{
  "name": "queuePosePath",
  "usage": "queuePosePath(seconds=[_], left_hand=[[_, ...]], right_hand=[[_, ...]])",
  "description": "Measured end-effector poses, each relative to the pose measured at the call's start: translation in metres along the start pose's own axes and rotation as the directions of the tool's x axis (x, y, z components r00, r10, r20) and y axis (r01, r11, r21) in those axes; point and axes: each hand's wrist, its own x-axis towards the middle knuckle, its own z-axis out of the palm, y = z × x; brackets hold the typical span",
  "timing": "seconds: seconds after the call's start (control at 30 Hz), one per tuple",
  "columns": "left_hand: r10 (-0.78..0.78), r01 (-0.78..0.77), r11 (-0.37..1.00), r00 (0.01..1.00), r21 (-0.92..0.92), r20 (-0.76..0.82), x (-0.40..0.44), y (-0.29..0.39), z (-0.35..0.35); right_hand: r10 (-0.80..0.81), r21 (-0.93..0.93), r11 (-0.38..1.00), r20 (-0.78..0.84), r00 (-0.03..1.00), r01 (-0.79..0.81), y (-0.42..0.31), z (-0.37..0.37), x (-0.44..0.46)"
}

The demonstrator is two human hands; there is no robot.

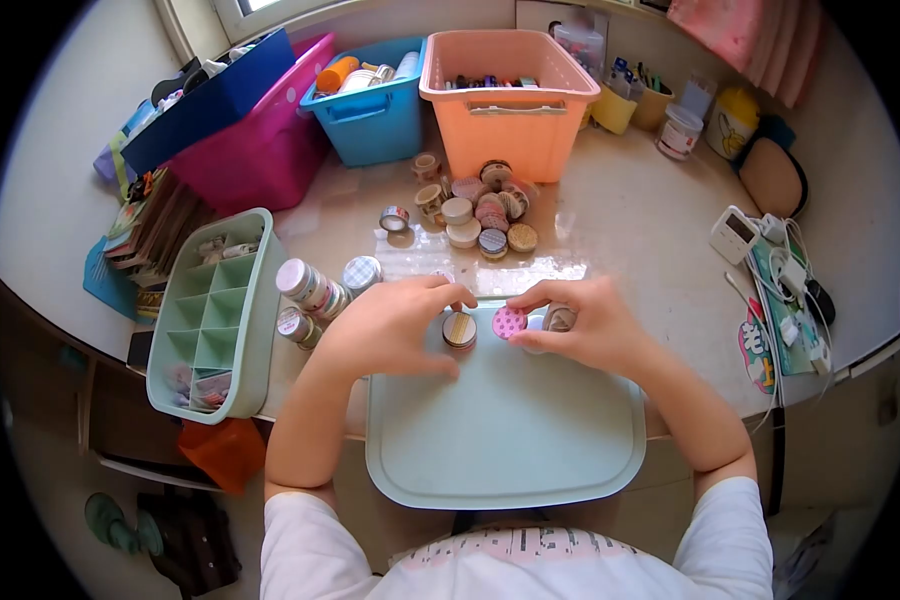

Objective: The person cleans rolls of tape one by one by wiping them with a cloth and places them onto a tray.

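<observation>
My right hand (595,325) pinches a pink polka-dot roll of washi tape (509,322) between thumb and fingers, above the pale green lid (505,430). Another tape roll (560,319) with a brownish face shows beneath that hand, partly hidden by its fingers. A roll with a striped top (459,330) sits on the lid to the left of the pink one. Around its left side curves my left hand (395,325), thumb and fingers apart, with no roll visibly gripped. Stacked tape rolls (310,290) stand on the table just left of this hand.
Many loose tape rolls (492,210) are heaped in front of the orange bin (510,125). At left stands a green divided box (265,330). A blue bin (375,130) and a magenta bin (255,150) are behind it. Cables (795,270) lie at right.
</observation>
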Motion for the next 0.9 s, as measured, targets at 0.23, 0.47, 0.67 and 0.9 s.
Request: queuePosePath(seconds=[0.23,0.47,0.67,0.9], left_hand=[[0.006,-0.001,0.996,0.998,-0.088,0.065,0.004,-0.005,0.002],[0.066,-0.104,0.983,0.971,-0.154,-0.230,-0.005,-0.012,-0.024],[0.005,-0.042,0.989,0.968,-0.144,-0.249,-0.008,-0.017,-0.028],[0.106,-0.111,0.975,0.994,-0.191,-0.036,-0.003,-0.021,-0.015]], right_hand=[[-0.084,-0.023,0.996,-0.008,0.996,0.084,0.006,0.012,-0.002],[-0.068,-0.081,0.995,-0.038,0.997,0.064,0.001,0.021,0.003],[-0.176,-0.301,0.939,-0.012,0.984,0.164,-0.001,0.051,0.013],[-0.228,-0.375,0.903,-0.004,0.974,0.210,0.004,0.057,0.012]])
